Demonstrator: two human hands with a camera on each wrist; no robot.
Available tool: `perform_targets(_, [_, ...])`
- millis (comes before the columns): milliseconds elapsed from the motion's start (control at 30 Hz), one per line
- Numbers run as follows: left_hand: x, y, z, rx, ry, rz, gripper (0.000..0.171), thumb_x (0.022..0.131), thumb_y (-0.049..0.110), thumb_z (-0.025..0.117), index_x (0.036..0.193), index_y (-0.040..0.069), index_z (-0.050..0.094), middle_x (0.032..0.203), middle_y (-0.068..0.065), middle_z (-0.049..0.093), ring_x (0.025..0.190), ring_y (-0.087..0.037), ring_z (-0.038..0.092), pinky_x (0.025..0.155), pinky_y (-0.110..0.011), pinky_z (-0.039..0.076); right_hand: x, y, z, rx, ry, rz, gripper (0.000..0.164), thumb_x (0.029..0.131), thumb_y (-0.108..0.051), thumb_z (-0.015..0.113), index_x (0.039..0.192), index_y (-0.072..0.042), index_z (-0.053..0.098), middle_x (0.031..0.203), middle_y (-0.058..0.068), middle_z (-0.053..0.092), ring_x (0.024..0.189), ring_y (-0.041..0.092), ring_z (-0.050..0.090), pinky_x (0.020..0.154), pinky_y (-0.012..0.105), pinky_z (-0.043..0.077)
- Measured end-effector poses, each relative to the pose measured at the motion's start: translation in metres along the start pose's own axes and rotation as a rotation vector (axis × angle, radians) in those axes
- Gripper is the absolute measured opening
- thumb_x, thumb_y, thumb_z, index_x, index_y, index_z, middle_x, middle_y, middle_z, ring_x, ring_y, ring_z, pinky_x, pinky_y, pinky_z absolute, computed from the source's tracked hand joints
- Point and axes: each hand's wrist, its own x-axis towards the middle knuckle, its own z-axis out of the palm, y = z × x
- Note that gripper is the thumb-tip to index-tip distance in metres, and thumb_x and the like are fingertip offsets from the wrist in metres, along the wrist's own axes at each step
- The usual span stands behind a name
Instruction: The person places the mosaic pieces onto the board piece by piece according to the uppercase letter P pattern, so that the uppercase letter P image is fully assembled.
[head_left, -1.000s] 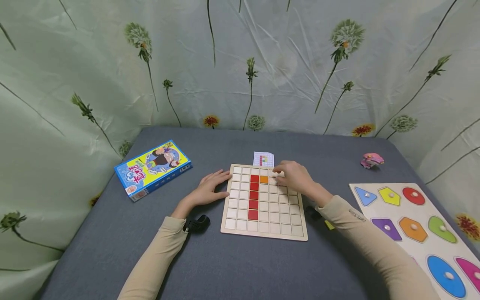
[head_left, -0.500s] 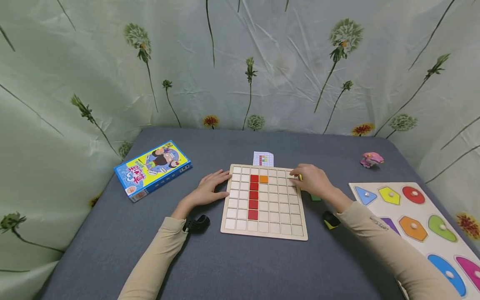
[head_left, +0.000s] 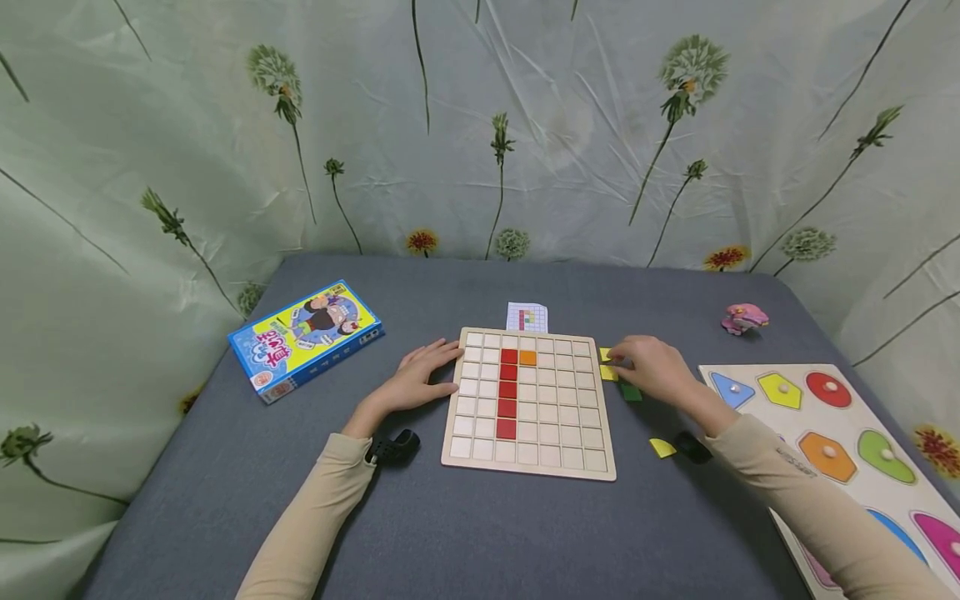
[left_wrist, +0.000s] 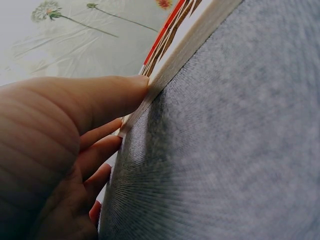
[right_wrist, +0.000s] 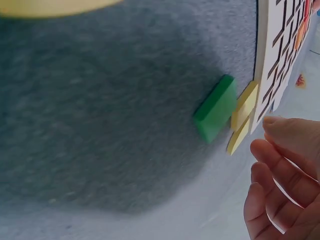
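Note:
A wooden grid board [head_left: 551, 437] lies in front of me, with a column of red tiles [head_left: 507, 390] and one orange tile [head_left: 528, 358] in its cells. My left hand [head_left: 420, 375] rests against the board's left edge; the left wrist view shows the thumb touching its side. Beyond the right edge, my right hand [head_left: 651, 367] hovers over two yellow tiles [right_wrist: 244, 106] and a green tile [right_wrist: 216, 112]. Thumb and index finger are bent towards each other with a gap, and I see nothing between them. A small card [head_left: 527, 317] with a coloured grid pattern lies behind the board.
At left is a blue and yellow box [head_left: 307, 337]. A knob puzzle board [head_left: 798, 417] lies at right, partly under the right forearm. Behind it sits a pink toy figure [head_left: 744, 318]. One yellow piece [head_left: 662, 448] lies near the right wrist.
My right hand has moved right, from over the board's upper cells to the loose tiles beside it, uncovering the yellow and green tiles. The left hand has stayed in place.

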Motion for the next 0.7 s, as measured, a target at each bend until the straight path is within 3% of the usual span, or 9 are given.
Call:
perform_targets(167, [0.001,0.001,-0.002,0.003,-0.002,-0.003,0.062,0.088,0.025,0.062,0.143,0.006,0.039,0.152,-0.013,0.034,0.145,-0.036,0.020,0.113,-0.059,0.013,-0.006,0.008,0.002,-0.007,-0.008,0.006,0.016,0.080,-0.006,0.069,0.096,-0.006,0.072,0.089,0.009,0.070,0.076,0.023,0.065,0.059,0.035,0.050])
perform_targets(333, [0.002,0.002,-0.002,0.011,-0.004,-0.004,0.062,0.088,0.024,0.062,0.143,0.007,0.039,0.152,-0.013,0.034,0.145,-0.035,0.020,0.113,-0.059,0.013,-0.010,0.012,0.002,-0.009,-0.022,0.012,0.019,0.080,-0.004,0.069,0.098,-0.005,0.072,0.087,0.009,0.070,0.078,0.023,0.065,0.061,0.037,0.051])
perform_targets(700, [0.000,0.002,-0.001,0.009,-0.009,-0.009,0.062,0.088,0.025,0.062,0.143,0.007,0.039,0.153,-0.013,0.033,0.145,-0.035,0.019,0.114,-0.059,0.013,-0.020,0.022,-0.006,0.075,-0.171,-0.025,0.025,0.080,-0.006,0.068,0.104,-0.004,0.071,0.096,0.011,0.072,0.087,0.024,0.066,0.071,0.040,0.052])
